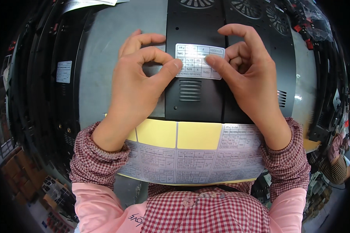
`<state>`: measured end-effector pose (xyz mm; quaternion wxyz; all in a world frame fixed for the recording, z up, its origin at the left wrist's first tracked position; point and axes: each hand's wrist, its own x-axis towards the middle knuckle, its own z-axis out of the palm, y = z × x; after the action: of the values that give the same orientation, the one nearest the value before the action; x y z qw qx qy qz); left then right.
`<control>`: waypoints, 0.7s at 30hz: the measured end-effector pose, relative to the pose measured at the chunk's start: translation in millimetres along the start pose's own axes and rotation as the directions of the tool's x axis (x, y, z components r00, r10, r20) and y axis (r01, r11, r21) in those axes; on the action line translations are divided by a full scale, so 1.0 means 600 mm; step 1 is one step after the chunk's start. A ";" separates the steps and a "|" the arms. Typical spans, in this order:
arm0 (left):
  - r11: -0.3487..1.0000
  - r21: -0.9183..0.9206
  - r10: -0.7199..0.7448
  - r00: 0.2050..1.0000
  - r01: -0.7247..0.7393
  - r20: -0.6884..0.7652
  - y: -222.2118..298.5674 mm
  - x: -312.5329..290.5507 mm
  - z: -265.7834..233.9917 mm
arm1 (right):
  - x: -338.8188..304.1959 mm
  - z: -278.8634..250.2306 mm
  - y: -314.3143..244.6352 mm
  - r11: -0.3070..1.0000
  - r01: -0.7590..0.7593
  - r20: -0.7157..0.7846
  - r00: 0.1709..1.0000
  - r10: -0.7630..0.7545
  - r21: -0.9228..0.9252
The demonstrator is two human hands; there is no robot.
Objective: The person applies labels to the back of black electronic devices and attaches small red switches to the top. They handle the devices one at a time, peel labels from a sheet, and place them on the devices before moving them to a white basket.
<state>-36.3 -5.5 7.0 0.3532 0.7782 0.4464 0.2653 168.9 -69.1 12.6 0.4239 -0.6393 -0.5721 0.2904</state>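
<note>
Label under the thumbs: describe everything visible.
The label is a silvery-white rectangle with rounded corners, dark grid lines and small print; it looks thin. It lies over the black panel, just beyond the slots, turned slightly clockwise. Thumbs of the left grip and right grip touch its left edge and right half. Whether it is stuck is unclear.

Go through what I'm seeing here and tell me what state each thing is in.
Silver label: over the black panel; whether stuck, unclear
Left hand: thumb tip at the label's left edge
Right hand: thumb on the label, forefinger raised clear
Black panel: partly covered
Label sheet: partly used, yellow backing bare in places
Black casing at left: bears an attached label
</note>
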 end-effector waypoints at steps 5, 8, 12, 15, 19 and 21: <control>0.999 0.034 0.023 1.000 -0.023 0.001 -0.002 0.002 0.000 | -0.002 0.004 0.003 0.998 0.028 -0.034 0.999 -0.030 -0.048; 0.999 0.049 0.019 1.000 -0.018 -0.006 -0.004 0.000 0.000 | -0.001 0.008 0.000 0.995 0.036 -0.033 0.999 -0.040 -0.097; 0.998 0.049 0.025 1.000 -0.025 -0.002 -0.002 0.002 0.000 | -0.002 0.009 0.002 0.989 0.053 -0.045 0.997 -0.059 -0.136; 0.999 0.048 0.023 1.000 -0.022 -0.005 -0.003 0.001 0.000 | -0.003 0.008 0.005 0.988 0.071 -0.034 0.997 -0.076 -0.139; 0.998 0.053 0.014 1.000 -0.014 -0.008 -0.002 0.000 0.001 | -0.002 0.010 0.008 0.986 0.090 -0.026 0.995 -0.094 -0.140; 0.998 0.057 0.019 1.000 -0.018 -0.008 -0.001 -0.001 0.000 | -0.003 0.010 0.008 0.990 0.088 -0.015 0.996 -0.090 -0.114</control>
<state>-37.0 -5.7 6.5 0.3264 0.7909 0.4481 0.2593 165.9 -69.6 5.4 0.4052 -0.6389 -0.6113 0.2321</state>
